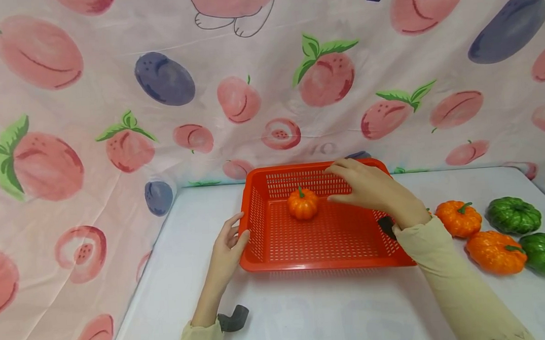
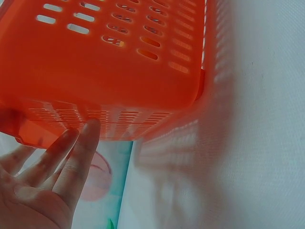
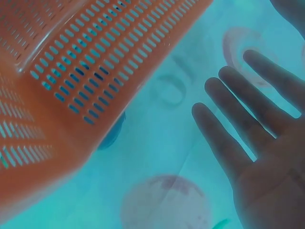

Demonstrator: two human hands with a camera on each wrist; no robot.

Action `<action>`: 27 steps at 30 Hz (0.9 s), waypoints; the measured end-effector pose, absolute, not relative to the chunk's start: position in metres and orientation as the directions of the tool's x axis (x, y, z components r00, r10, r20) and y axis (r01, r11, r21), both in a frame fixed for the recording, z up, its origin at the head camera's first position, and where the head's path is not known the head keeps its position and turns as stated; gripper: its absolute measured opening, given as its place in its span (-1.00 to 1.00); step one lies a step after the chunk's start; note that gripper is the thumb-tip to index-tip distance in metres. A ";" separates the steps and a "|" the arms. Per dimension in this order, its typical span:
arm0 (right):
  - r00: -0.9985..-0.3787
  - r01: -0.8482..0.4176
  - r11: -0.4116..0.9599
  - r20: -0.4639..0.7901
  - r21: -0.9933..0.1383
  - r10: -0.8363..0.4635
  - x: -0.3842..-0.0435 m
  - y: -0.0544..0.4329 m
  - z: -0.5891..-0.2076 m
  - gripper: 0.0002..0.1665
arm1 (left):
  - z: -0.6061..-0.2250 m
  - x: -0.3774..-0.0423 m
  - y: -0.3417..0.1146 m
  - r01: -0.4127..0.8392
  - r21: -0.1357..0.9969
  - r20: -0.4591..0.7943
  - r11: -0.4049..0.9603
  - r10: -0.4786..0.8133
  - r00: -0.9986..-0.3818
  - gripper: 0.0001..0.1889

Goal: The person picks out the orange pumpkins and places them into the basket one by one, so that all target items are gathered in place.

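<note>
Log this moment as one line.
left hand: touching red basket | right hand: over basket, holding nothing | orange pumpkin: inside basket | other orange pumpkins, green pumpkins: right of basket

The basket (image 1: 327,264) looks like glossy plastic, the pumpkin (image 1: 303,205) inside shiny, the sleeves (image 1: 451,279) matt cloth

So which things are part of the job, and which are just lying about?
Probably the job:
red basket, touched by the left hand
small orange pumpkin inside it
right hand, above the basket

Lying about, though maybe wanted too:
other orange pumpkins
green pumpkins
</note>
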State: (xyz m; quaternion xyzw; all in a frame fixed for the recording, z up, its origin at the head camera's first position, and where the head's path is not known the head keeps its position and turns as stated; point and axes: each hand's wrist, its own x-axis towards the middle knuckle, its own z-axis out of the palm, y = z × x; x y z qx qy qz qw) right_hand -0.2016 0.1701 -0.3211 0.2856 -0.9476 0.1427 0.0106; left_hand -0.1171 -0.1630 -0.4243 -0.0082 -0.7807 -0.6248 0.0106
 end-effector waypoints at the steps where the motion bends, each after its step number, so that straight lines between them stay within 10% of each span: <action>1: -0.838 -0.542 0.796 0.102 -0.269 -0.536 -0.201 0.172 -0.321 -0.24 | -0.425 -0.117 -0.163 0.026 0.975 0.026 0.220 0.001 -1.000 -0.49; 27: -0.873 -0.485 0.821 0.107 -0.301 -0.476 -0.179 0.216 -0.317 -0.24 | -0.424 -0.116 -0.162 0.015 0.977 0.016 0.212 -0.004 -1.000 -0.49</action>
